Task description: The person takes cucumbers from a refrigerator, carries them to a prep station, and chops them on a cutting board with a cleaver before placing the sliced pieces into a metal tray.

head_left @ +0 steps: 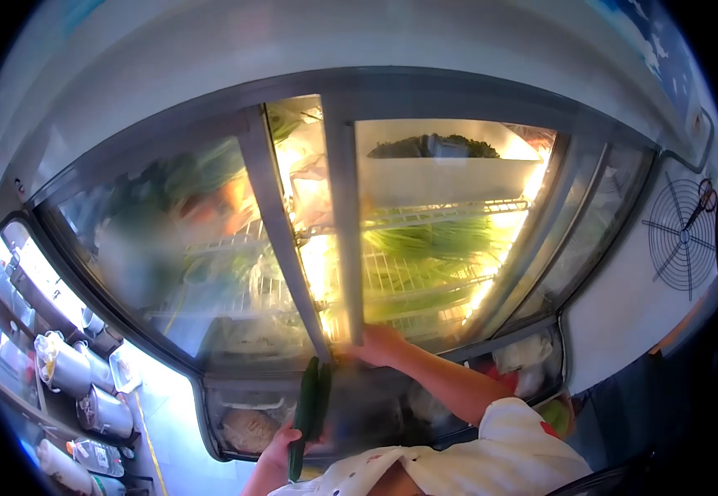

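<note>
My left hand (280,446) is closed around two long dark green cucumbers (306,409), held side by side and pointing upward in front of the refrigerator. My right hand (380,345) reaches forward to the lower part of the sliding glass door's frame (344,248). Its fingers are curled at that frame, partly blurred. Between the door frames is a narrow gap. Behind the glass, bunches of long green vegetables (429,240) lie on wire racks, and dark leafy greens (433,147) fill a white bin (433,180) on the top shelf.
Lower compartments hold bagged items (250,428). At the left, metal pots (61,364) and a clear plastic jug (96,456) stand on shelving beside the floor. Scissors (706,197) and a round wire fan guard (681,236) hang on the right wall.
</note>
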Available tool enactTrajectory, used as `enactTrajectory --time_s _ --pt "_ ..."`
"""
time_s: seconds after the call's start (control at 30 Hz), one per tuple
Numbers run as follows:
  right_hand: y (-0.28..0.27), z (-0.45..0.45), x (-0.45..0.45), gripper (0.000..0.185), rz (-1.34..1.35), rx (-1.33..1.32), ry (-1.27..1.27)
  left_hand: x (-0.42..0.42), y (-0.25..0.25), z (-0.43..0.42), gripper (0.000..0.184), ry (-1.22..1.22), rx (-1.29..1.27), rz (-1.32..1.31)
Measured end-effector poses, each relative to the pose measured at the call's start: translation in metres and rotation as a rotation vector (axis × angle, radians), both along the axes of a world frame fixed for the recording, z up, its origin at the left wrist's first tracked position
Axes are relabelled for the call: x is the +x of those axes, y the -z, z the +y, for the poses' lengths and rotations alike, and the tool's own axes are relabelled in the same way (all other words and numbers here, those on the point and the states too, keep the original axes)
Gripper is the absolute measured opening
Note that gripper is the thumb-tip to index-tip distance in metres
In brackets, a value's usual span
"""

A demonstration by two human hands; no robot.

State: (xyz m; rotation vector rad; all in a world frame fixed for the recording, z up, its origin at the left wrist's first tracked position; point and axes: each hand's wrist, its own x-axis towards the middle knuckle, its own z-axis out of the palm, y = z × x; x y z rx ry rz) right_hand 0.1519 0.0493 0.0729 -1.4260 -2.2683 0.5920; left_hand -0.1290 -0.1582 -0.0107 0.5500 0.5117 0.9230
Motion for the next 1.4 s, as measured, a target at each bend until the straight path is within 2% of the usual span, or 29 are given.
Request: enactTrajectory --time_s 0.03,0.1,0.2,0.4,0.43,0.47,0.53,0.57,0.6,0.63,0.67,0.7,0.73,0.8,0.83,0.87,0.93,1.0,1.07,1.17,1.27,1.4 --pt "0.004 0.003 -0.015 0.06 0.001 -0.005 -0.005 -0.003 0.002 -0.005 0.081 -0.005 -0.005 0.001" --pt "0.011 0.01 -0.044 0.056 -0.166 -0.138 -0.07 -0.009 0.005 -0.024 0.079 -0.066 -0.044 0.038" --pt "0.007 0.01 -0.072 0.055 -0.189 -0.203 -0.119 -0.008 0.008 -0.06 0.072 -0.158 -0.031 -0.006" --pt "0.074 -0.011 -0.079 0.053 -0.02 -0.069 -0.08 0.01 0.009 -0.168 0.071 -0.402 -0.052 0.018" --pt "0.106 -0.025 -0.08 0.053 -0.023 -0.083 -0.107 0.017 0.008 -0.191 0.069 -0.461 -0.118 0.022" --pt "0.16 -0.034 -0.084 0.055 -0.033 -0.107 -0.26 0.03 0.009 -0.206 0.069 -0.489 -0.12 0.02" --pt "0.181 -0.084 -0.09 0.062 0.036 -0.447 -0.558 0.052 0.002 -0.238 0.069 -0.623 -0.174 -0.018" --pt "0.153 -0.128 -0.087 0.068 0.106 -0.762 -0.696 0.064 -0.01 -0.248 0.066 -0.68 -0.199 0.014" --pt "0.136 -0.174 -0.079 0.067 0.285 -0.961 -0.689 0.074 -0.012 -0.254 0.066 -0.698 -0.201 0.022" --pt "0.123 -0.221 -0.072 0.067 0.468 -1.169 -0.668 0.082 -0.015 -0.266 0.063 -0.768 -0.238 0.186" --pt "0.114 -0.257 -0.069 0.079 0.498 -1.305 -0.722 0.09 -0.019 -0.281 0.061 -0.831 -0.284 0.35" --pt "0.099 -0.293 -0.06 0.079 0.562 -1.459 -0.703 0.1 -0.026 -0.288 0.057 -0.853 -0.29 0.463" --pt "0.112 -0.321 -0.068 0.079 0.54 -1.48 -0.707 0.103 -0.021 -0.295 0.059 -0.89 -0.292 0.62" --pt "0.143 -0.38 -0.085 0.075 0.699 -1.061 -0.873 0.104 -0.011 -0.307 0.064 -0.906 -0.089 0.93" --pt "0.135 -0.396 -0.088 0.064 0.828 -1.129 -0.76 0.105 -0.005 -0.311 0.07 -0.932 -0.012 1.044" --pt "0.111 -0.402 -0.088 0.059 0.802 -1.154 -0.694 0.104 -0.001 -0.317 0.076 -0.954 0.054 1.167" --pt "0.078 -0.411 -0.096 0.051 0.781 -1.224 -0.659 0.103 0.0 -0.333 0.087 -1.017 0.032 1.186" --pt "0.063 -0.434 -0.112 0.048 0.704 -1.397 -0.541 0.101 -0.024 -0.357 0.095 -1.03 -0.032 1.252" --pt "0.06 -0.47 -0.143 0.04 0.774 -1.516 -0.476 0.08 -0.004 -0.392 0.101 -1.104 0.064 1.602" --pt "0.058 -0.542 -0.202 0.037 0.743 -1.716 -0.512 0.04 -0.014 -0.474 0.112 -1.154 -0.084 1.697" --pt "0.063 -0.633 -0.263 0.039 0.646 -1.853 -0.562 -0.001 -0.02 -0.569 0.11 -1.252 -0.171 1.739" --pt "0.062 -0.754 -0.339 0.047 0.498 -2.073 -0.642 -0.053 -0.029 -0.693 0.102 -1.376 -0.218 1.967"
